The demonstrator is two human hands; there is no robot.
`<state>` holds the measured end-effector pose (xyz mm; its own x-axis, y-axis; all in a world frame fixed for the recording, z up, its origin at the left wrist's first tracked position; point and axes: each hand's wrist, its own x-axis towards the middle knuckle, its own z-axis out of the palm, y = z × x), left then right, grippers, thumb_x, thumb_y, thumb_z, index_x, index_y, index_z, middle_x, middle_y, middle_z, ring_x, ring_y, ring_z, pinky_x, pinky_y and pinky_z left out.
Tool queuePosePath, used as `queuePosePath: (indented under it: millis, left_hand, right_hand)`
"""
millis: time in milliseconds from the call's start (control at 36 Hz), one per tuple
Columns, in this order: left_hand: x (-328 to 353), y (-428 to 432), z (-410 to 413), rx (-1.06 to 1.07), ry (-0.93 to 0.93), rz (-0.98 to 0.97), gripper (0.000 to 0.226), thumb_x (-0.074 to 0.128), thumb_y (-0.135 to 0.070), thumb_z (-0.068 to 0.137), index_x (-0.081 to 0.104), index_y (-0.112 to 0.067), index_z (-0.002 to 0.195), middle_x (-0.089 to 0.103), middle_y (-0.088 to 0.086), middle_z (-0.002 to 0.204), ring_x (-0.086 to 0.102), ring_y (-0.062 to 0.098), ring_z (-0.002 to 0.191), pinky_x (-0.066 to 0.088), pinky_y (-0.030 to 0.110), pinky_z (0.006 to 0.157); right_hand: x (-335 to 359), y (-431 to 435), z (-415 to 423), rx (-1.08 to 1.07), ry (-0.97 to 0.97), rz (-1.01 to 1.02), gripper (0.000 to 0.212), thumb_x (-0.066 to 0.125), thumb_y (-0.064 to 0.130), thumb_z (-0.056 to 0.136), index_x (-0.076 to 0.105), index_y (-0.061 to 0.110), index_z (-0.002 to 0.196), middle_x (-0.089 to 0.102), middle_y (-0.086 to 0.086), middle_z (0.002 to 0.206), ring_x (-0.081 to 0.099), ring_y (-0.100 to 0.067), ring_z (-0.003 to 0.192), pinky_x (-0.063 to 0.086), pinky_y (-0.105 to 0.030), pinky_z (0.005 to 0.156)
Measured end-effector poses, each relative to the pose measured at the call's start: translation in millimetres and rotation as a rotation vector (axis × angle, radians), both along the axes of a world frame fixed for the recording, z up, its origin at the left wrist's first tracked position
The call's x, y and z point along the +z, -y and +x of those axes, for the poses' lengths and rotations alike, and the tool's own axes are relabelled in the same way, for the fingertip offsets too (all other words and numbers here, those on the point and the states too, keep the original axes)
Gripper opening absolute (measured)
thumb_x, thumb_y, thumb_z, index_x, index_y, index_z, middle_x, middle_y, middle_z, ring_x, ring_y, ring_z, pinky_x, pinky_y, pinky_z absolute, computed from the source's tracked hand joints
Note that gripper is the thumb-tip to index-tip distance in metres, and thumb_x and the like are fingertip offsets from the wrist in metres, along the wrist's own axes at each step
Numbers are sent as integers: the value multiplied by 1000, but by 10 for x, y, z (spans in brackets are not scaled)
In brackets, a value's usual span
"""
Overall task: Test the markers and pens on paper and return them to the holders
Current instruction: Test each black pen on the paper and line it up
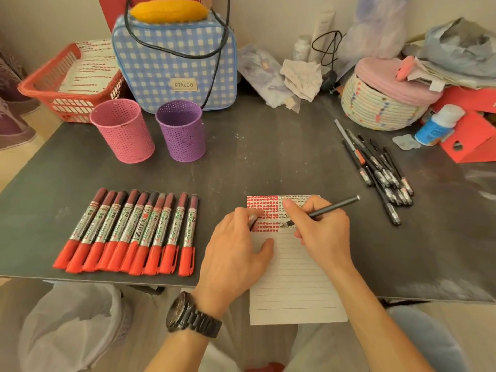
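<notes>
Head view: the right hand (322,234) grips a pen (331,207), tip on the paper (295,291), barrel slanting up and right. The left hand (236,253), resting on the sheet, pinches what looks like the cap (252,221). The holders (180,130) stand well apart, up-left, nearer the left hand.

A dark link-band watch (193,316) circles the left wrist; trousers (72,326) seem grey.

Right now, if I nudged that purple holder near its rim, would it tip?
Likely yes: the purple holder stands tall on a narrower base, nothing showing inside. Its perforated wall suggests light weight; a low push probably slides it across the table.
</notes>
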<state>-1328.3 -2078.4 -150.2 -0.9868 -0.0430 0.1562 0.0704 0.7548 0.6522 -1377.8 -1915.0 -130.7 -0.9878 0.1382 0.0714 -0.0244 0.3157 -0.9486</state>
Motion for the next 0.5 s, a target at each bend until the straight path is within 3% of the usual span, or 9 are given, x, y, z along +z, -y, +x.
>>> queuePosePath:
  millis: [194, 500]
  left_hand:
    - [-2, -3, -17, 15, 10, 20, 45, 68, -45, 82, 45, -35, 118, 44, -27, 104, 38, -7, 97, 34, 9, 75]
    - [-24, 3, -27, 27, 3, 28, 46, 68, -48, 80, 45, -38, 118, 42, -30, 99, 36, -8, 94, 33, 9, 73]
  right_hand:
    - [-98, -21, -25, 14, -13, 69, 31, 74, 17, 87, 58, 17, 60, 60, -1, 46, 52, -7, 40, 44, -20, 47]
    - [-99, 1, -33, 5, -32, 101, 31, 73, 11, 85, 56, 10, 59, 60, -5, 47, 55, -3, 38, 44, -17, 46]
